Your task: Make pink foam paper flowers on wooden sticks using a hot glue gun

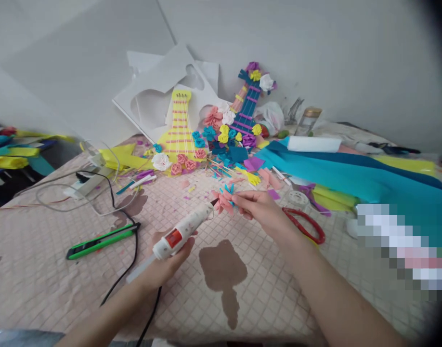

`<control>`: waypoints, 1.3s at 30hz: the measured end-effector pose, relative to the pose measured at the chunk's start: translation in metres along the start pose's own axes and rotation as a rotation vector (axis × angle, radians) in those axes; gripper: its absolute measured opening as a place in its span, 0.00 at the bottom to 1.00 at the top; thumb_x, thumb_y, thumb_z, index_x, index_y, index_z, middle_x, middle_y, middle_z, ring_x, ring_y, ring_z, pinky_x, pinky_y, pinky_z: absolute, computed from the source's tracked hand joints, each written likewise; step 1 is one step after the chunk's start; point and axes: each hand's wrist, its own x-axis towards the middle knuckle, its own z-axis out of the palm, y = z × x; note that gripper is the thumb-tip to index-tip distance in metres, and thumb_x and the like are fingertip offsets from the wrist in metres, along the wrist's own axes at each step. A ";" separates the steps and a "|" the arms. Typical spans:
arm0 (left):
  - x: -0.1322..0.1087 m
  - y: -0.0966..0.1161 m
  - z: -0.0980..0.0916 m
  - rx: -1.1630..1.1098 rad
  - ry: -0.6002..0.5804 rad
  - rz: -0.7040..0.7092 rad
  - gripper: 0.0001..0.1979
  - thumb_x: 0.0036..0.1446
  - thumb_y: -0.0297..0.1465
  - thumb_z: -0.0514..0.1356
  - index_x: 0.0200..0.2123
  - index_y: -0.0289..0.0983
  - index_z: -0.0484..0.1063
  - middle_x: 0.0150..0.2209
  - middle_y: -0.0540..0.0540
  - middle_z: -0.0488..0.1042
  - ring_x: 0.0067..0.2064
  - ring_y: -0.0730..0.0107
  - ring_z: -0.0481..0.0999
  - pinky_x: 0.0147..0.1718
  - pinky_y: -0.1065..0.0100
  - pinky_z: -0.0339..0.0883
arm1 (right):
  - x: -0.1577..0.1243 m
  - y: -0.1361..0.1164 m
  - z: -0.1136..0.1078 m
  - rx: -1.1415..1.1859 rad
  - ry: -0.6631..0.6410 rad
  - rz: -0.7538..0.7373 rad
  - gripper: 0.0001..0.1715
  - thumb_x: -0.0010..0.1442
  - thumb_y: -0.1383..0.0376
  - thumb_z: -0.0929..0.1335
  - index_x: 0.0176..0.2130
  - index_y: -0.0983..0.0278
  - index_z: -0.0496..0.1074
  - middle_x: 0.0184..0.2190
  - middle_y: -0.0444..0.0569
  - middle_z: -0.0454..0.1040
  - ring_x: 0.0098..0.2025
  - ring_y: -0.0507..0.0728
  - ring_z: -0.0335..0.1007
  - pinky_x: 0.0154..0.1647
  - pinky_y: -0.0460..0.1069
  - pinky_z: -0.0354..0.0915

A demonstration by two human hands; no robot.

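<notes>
My left hand (177, 255) is wrapped round a white hot glue gun (187, 229) with a red label and a glue stick showing at its back. The gun's dark nozzle tip meets a pink and blue paper flower (225, 201). Between thumb and fingers, my right hand (255, 208) pinches that flower from its right side, above the table. Behind it stands a yellow paper guitar (181, 126) trimmed with pink, white and blue flowers. A blue guitar (247, 110) with purple bands and more flowers leans farther back.
A green utility knife (102, 242) lies at left beside a black cord. Red-handled scissors (305, 225) rest near my right forearm. Blue crepe paper (329, 168) covers the right side. A power strip (87, 180), paper scraps and a glass jar (308, 120) are farther back.
</notes>
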 end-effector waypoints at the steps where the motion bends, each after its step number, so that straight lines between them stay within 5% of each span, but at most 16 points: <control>1: 0.001 0.000 0.001 0.014 -0.006 0.010 0.09 0.49 0.36 0.60 0.29 0.37 0.75 0.16 0.52 0.65 0.19 0.73 0.63 0.20 0.72 0.57 | 0.000 0.001 0.001 -0.003 -0.005 0.010 0.15 0.47 0.55 0.70 0.27 0.66 0.75 0.18 0.42 0.62 0.20 0.47 0.51 0.19 0.45 0.48; 11: 0.008 0.002 0.006 0.003 -0.044 0.076 0.12 0.48 0.34 0.59 0.17 0.39 0.63 0.15 0.53 0.59 0.18 0.75 0.59 0.17 0.72 0.56 | 0.001 0.007 0.002 -0.059 -0.034 0.024 0.15 0.49 0.56 0.69 0.30 0.65 0.76 0.20 0.43 0.66 0.19 0.46 0.53 0.19 0.45 0.49; 22: 0.007 -0.011 0.011 0.217 -0.001 0.230 0.17 0.51 0.30 0.57 0.17 0.37 0.51 0.15 0.57 0.53 0.16 0.81 0.52 0.15 0.75 0.49 | 0.003 0.018 0.005 -0.109 -0.062 0.022 0.18 0.50 0.53 0.69 0.33 0.63 0.78 0.19 0.44 0.65 0.20 0.48 0.56 0.19 0.45 0.50; 39: 0.006 -0.015 0.011 0.236 0.029 0.299 0.18 0.52 0.28 0.56 0.17 0.38 0.49 0.15 0.58 0.50 0.15 0.83 0.51 0.16 0.76 0.50 | 0.000 0.013 0.006 -0.045 -0.061 0.091 0.16 0.49 0.54 0.71 0.33 0.63 0.78 0.20 0.43 0.66 0.21 0.47 0.55 0.19 0.45 0.50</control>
